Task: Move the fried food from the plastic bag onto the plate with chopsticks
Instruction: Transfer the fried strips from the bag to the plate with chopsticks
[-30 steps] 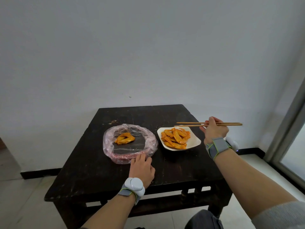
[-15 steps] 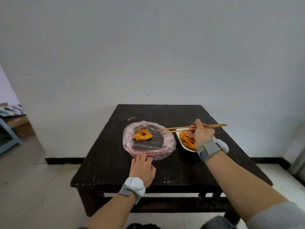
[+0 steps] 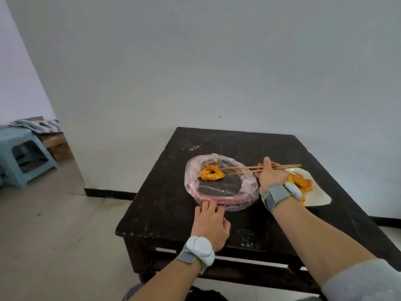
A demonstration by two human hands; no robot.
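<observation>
A rolled-down clear plastic bag [image 3: 219, 198] lies on the dark wooden table [image 3: 165, 209]. One orange piece of fried food [image 3: 211, 173] sits inside it. My right hand [image 3: 270, 175] grips wooden chopsticks [image 3: 240, 170], their tips apart and just right of that piece, not touching it. Behind my right wrist stands the white plate [image 3: 316, 198] holding several fried pieces [image 3: 302, 181], partly hidden by the wrist. My left hand [image 3: 209, 223] lies flat on the table with its fingertips against the bag's near edge.
A white wall rises right behind the table. At the far left, a blue plastic stool [image 3: 19, 157] and a cloth-covered box [image 3: 46, 131] stand on the tiled floor. Both wrists wear grey bands with white devices.
My right hand has carried the chopsticks leftward from over the plate to over the bag, tips now beside the fried piece. The view has swung left. My left hand stays at the bag's edge.
</observation>
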